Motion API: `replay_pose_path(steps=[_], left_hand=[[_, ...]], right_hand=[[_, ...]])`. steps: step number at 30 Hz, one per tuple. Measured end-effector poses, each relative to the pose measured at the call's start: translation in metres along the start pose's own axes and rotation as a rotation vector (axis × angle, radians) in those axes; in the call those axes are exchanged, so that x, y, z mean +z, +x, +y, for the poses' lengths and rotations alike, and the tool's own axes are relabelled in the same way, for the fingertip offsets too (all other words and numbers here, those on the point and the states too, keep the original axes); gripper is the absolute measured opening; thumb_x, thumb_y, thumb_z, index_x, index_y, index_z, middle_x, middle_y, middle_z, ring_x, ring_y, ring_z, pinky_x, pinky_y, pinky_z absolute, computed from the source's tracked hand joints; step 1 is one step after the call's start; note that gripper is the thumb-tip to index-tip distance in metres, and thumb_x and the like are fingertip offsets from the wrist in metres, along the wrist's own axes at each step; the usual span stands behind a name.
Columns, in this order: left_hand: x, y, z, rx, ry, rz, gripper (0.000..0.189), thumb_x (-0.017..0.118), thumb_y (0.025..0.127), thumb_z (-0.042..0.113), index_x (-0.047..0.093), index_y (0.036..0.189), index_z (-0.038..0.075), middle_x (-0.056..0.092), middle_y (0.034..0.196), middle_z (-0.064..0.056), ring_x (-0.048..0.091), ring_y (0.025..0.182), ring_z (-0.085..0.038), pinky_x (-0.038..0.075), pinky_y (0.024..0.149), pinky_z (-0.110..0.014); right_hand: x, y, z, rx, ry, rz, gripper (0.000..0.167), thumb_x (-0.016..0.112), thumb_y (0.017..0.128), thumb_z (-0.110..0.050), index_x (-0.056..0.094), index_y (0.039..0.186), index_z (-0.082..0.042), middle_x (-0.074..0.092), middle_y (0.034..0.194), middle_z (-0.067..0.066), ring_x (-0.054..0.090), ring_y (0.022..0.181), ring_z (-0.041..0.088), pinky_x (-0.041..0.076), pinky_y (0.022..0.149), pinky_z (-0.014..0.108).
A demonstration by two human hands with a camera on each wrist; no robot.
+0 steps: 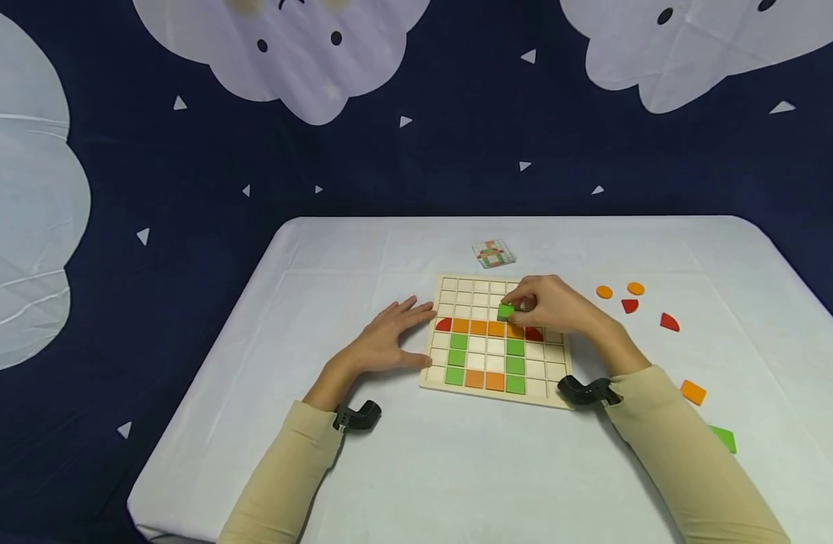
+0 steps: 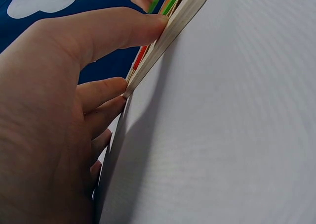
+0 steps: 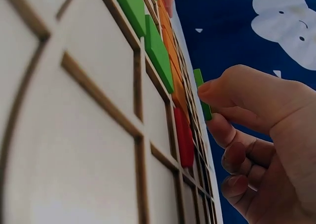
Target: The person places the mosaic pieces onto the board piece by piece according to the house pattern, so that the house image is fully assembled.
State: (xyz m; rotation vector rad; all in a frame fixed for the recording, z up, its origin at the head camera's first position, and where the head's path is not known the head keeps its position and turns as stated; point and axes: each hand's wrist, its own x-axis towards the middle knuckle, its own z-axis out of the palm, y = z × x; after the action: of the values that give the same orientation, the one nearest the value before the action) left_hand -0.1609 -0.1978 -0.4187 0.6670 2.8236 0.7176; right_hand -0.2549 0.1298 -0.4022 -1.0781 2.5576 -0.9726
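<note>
Partly filled, our board [image 1: 464, 298] leaves pieces [image 1: 670, 323] toward the table's right edge [image 1: 794, 281]; right hand [image 1: 555, 302] pinches a tile [image 1: 505, 312], left hand [image 1: 385, 340] unclenched.

The board [image 1: 464, 295] is pale wood, ruled into a grid of square cells with darker brown grooves. Across the board runs a band of four orange tiles [image 1: 479, 328] between two red wedges [image 1: 443, 324]; nearer its front edge, two green columns [image 1: 456, 357] flank a pair of deeper orange squares [image 1: 495, 381]. The tile [image 1: 505, 311] above the board is green. Right of the board are orange discs [image 1: 604, 292], red pieces [image 1: 670, 322], an orange block [image 1: 693, 392] and a green one [image 1: 726, 439]. Beyond the board, the card [image 1: 494, 253] has a gridded orange, green and red pattern. The counter [image 1: 362, 257] around it is white; the backdrop [image 1: 457, 166] behind is navy, with pale, black-eyed clouds and small white triangles.
</note>
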Motion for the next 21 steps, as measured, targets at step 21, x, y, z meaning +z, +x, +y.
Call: replay_pose_path(steps=[21], left_hand=[[-0.001,0.0,0.0,-0.002,-0.006,-0.005,0.084,0.071,0.076,0.053,0.041,0.148,0.022,0.026,0.154,0.014,0.009,0.145,-0.014,0.001,0.116,-0.033]], right_hand=[[0.011,0.008,-0.002,-0.015,-0.015,-0.018,0.027,0.074,0.084,-0.024,0.074,0.11,-0.017,0.062,0.095,-0.005,0.052,0.076,0.015,0.047,0.067,0.033]])
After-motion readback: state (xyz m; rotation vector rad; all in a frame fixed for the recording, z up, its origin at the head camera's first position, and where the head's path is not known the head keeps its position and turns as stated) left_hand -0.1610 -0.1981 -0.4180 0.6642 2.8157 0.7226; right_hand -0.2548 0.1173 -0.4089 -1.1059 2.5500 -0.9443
